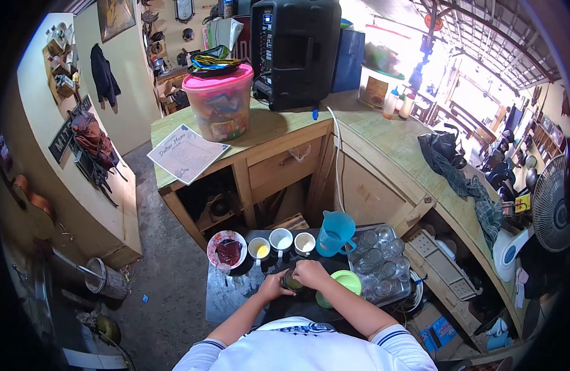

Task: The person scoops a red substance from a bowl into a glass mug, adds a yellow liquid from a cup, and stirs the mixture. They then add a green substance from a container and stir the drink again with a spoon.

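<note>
Low in the middle of the view, my left hand (275, 287) and my right hand (311, 274) close around a small dark greenish glass or jar (291, 282) over the dark table. Just right of it, partly under my right forearm, sits a light green round container (348, 282). Behind my hands stand a cup with yellow contents (259, 248), a white cup (281, 238), another cup (304, 243) and a blue pitcher (335, 234). A bowl (227, 250) at the left holds something dark red.
A tray of several upturned glasses (380, 260) is at the right of the table (220, 297). Behind rises a wooden counter (285, 133) with a pink-lidded bucket (219, 102), a menu sheet (187, 154) and a black speaker (294, 55). A fan (547, 207) stands far right.
</note>
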### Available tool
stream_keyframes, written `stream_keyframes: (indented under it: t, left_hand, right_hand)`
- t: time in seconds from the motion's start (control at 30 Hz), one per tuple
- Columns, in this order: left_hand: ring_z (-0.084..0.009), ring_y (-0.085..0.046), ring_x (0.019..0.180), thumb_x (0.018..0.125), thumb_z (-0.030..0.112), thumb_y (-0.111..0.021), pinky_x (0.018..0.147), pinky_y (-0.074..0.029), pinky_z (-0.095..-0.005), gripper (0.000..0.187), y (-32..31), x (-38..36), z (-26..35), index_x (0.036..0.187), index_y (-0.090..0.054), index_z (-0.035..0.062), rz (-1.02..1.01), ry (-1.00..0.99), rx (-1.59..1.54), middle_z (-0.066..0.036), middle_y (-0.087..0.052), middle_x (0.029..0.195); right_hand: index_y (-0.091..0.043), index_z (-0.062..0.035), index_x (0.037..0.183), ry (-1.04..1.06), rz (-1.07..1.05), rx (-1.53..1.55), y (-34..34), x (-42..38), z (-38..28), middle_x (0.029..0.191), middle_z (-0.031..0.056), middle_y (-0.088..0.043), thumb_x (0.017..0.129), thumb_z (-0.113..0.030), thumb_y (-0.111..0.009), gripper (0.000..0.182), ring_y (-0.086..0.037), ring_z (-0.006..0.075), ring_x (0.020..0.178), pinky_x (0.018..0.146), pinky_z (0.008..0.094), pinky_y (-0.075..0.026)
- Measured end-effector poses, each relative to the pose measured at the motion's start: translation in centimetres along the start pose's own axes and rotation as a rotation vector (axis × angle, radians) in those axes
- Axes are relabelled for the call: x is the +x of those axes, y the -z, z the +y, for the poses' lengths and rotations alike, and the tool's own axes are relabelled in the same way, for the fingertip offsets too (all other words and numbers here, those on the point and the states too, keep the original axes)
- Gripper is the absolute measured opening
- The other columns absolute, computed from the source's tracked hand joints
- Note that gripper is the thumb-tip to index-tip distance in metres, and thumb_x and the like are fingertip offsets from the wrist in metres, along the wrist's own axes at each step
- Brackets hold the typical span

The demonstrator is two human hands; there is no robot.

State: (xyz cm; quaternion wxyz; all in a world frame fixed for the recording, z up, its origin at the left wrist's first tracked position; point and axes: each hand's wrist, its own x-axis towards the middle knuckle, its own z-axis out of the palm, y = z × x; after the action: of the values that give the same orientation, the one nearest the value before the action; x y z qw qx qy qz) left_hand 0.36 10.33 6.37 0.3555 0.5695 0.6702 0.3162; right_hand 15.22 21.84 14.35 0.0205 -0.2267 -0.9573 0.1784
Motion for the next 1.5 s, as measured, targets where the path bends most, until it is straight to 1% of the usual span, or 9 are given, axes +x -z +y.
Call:
stream_keyframes:
  t: [0.1, 0.2, 0.3, 0.53, 0.6, 0.83, 0.93, 1.0, 1.5]
  left_hand:
    - [-0.0325, -0.065, 0.101, 0.055, 0.030, -0.091, 0.086, -0.051, -0.0383, 0.089, 0.3, -0.3, 0.7, 0.133, -0.052, 0.0090, 0.013, -0.008, 0.005, -0.019, -0.067, 0.107]
    - [-0.0319, -0.065, 0.101, 0.055, 0.031, -0.091, 0.085, -0.051, -0.0381, 0.089, 0.1, 0.0, 0.2, 0.132, -0.053, 0.0076, 0.011, -0.017, 0.007, -0.019, -0.067, 0.106]
    - [-0.0320, -0.066, 0.099, 0.054, 0.031, -0.091, 0.085, -0.051, -0.0381, 0.089, 0.0, -0.1, 0.1, 0.131, -0.053, 0.0061, 0.032, -0.047, 0.006, -0.019, -0.068, 0.105]
    - [-0.0307, -0.067, 0.097, 0.054, 0.030, -0.092, 0.083, -0.051, -0.0373, 0.090, -0.1, -0.2, 0.2, 0.131, -0.052, 0.0044, 0.018, -0.009, 0.024, -0.019, -0.068, 0.105]
    - [-0.0297, -0.067, 0.097, 0.054, 0.030, -0.092, 0.082, -0.052, -0.0373, 0.092, 0.3, -0.2, 0.7, 0.132, -0.051, 0.0037, -0.017, -0.012, -0.047, -0.020, -0.067, 0.105]
    - [-0.0295, -0.067, 0.098, 0.054, 0.031, -0.092, 0.083, -0.052, -0.0371, 0.093, -0.3, 0.0, -0.4, 0.133, -0.050, 0.0036, 0.033, -0.046, 0.019, -0.020, -0.067, 0.106]
    - [-0.0303, -0.067, 0.098, 0.054, 0.033, -0.091, 0.084, -0.052, -0.0374, 0.094, -0.5, 0.1, -0.9, 0.133, -0.050, 0.0027, 0.006, -0.037, 0.023, -0.020, -0.067, 0.107]
    - [-0.0312, -0.066, 0.099, 0.055, 0.033, -0.091, 0.085, -0.052, -0.0380, 0.094, -0.7, 0.1, -1.2, 0.133, -0.049, 0.0022, 0.015, -0.028, 0.009, -0.021, -0.066, 0.108]
    - [-0.0313, -0.065, 0.102, 0.056, 0.032, -0.091, 0.086, -0.051, -0.0378, 0.093, -0.5, 0.0, -0.8, 0.133, -0.049, 0.0015, 0.003, -0.033, 0.004, -0.020, -0.065, 0.111]
  right_hand:
    - [-0.074, -0.0100, 0.081, -0.011, -0.096, 0.135, 0.0, 0.3, 0.2, 0.083, 0.0105, -0.065, 0.074, -0.026, -0.070, 0.018, -0.065, 0.0312, 0.078, 0.069, 0.0432, -0.053]
    - [-0.074, -0.0097, 0.081, 0.050, 0.063, 0.151, 0.4, 0.1, -0.1, 0.084, 0.0111, -0.066, 0.075, -0.026, -0.069, 0.018, -0.066, 0.0312, 0.080, 0.071, 0.0428, -0.053]
    - [-0.074, -0.0095, 0.081, -0.079, -0.077, 0.081, 0.5, 0.2, -0.1, 0.084, 0.0113, -0.066, 0.076, -0.025, -0.069, 0.017, -0.066, 0.0307, 0.082, 0.072, 0.0420, -0.053]
    - [-0.075, -0.0116, 0.085, -0.045, 0.000, 0.156, 0.5, 0.4, 0.3, 0.085, 0.0122, -0.067, 0.076, -0.026, -0.070, 0.018, -0.065, 0.0310, 0.081, 0.073, 0.0417, -0.052]
    - [-0.075, -0.0116, 0.087, -0.073, -0.181, 0.169, 0.3, 0.6, 0.5, 0.086, 0.0127, -0.067, 0.076, -0.028, -0.070, 0.020, -0.065, 0.0316, 0.081, 0.072, 0.0416, -0.052]
    - [-0.075, -0.0101, 0.087, -0.122, -0.035, 0.175, -0.1, 0.4, 0.7, 0.083, 0.0133, -0.067, 0.076, -0.031, -0.072, 0.024, -0.065, 0.0320, 0.079, 0.071, 0.0418, -0.051]
    - [-0.075, -0.0111, 0.087, -0.071, -0.165, 0.305, 0.1, 0.7, 0.9, 0.083, 0.0129, -0.068, 0.074, -0.031, -0.073, 0.024, -0.065, 0.0318, 0.079, 0.071, 0.0423, -0.051]
    - [-0.076, -0.0121, 0.089, -0.067, -0.040, 0.284, 0.5, 0.6, 0.6, 0.084, 0.0132, -0.069, 0.074, -0.030, -0.074, 0.024, -0.066, 0.0316, 0.078, 0.071, 0.0415, -0.052]
    - [-0.074, -0.0131, 0.099, -0.074, -0.141, 0.359, 0.2, 0.6, 1.3, 0.086, 0.0151, -0.070, 0.075, -0.020, -0.074, 0.025, -0.068, 0.0280, 0.077, 0.073, 0.0354, -0.053]
